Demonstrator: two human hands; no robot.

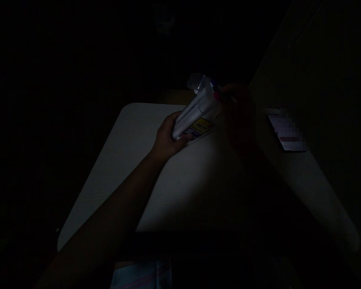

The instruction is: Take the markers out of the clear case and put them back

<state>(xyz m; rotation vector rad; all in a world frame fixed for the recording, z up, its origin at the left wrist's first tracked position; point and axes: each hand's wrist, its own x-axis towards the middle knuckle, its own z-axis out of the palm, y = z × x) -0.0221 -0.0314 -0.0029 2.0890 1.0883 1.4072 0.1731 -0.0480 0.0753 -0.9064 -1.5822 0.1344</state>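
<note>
White tube package (pixel 195 110), long axis diagonal, far end toward right grip (pixel 237 108). Left grip (pixel 168 138) clenched round near end. Right grip shadowed, closure undeterminable. Pale desk (pixel 114 172) beneath.

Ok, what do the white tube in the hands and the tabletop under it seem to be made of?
The white tube looks like soft plastic or coated card: smooth, faintly glossy, with creases and a printed yellow label, though the dim light leaves it open. The tabletop looks like pale matte laminate, with fine grain-like lines.

White tabletop (pixel 108 176), pale ledge (pixel 301 180), blurred flat object (pixel 287 132) lying on it
</note>
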